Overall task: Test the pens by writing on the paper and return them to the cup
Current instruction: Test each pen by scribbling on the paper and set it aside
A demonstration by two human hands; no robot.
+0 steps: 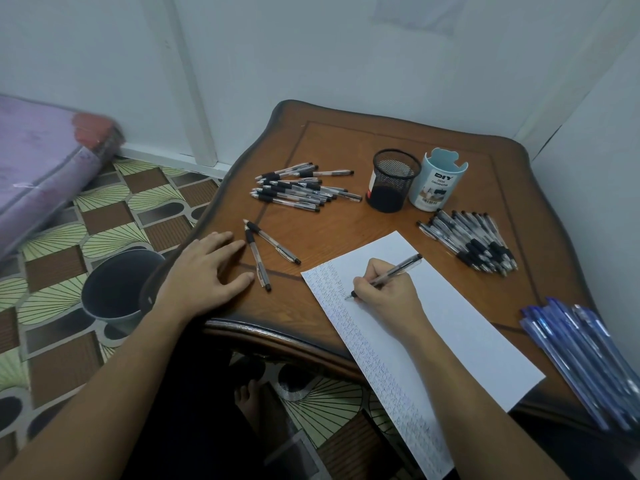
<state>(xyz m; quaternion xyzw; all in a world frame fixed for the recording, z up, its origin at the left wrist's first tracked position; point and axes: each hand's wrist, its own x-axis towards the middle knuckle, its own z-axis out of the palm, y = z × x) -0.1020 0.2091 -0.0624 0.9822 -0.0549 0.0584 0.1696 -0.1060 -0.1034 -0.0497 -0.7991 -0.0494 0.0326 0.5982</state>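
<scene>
My right hand (388,292) grips a clear black-grip pen (398,270) with its tip on the white paper (460,327), at the end of a column of small ink marks down the sheet's left side. My left hand (204,271) rests flat on the wooden table (346,140), fingers straight, beside two loose pens (268,249). A black mesh cup (393,180) and a pale blue desk-organizer cup (437,181) stand at the back. Piles of black pens lie at the back left (301,187) and the right (471,240).
A heap of blue pens (585,358) lies at the table's right front edge. A grey bin (117,289) stands on the patterned floor left of the table. A purple mattress (38,161) lies at far left. Walls close the back and right.
</scene>
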